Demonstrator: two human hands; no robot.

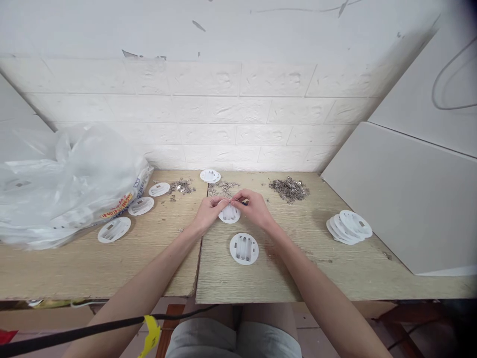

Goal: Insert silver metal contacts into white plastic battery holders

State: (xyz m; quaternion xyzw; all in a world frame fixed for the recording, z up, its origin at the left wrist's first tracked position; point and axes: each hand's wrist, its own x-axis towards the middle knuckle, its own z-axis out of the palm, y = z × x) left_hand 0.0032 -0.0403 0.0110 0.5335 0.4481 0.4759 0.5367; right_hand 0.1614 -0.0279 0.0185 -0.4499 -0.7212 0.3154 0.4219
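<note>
My left hand and my right hand meet at the upper edge of a round white plastic battery holder. The left fingers are pinched together on its upper left edge. My right fingers close on a thin, dark, pointed tool, whose kind is too small to make out. Fingertips hide the top of the holder. Just below, a second round battery holder lies flat with its slots facing up. Behind the hands is a scatter of small metal pieces.
A larger heap of metal pieces lies at the back right, a smaller heap at the left. Stacked white discs stand on the right. Several more holders lie beside a plastic bag. A wall closes the back.
</note>
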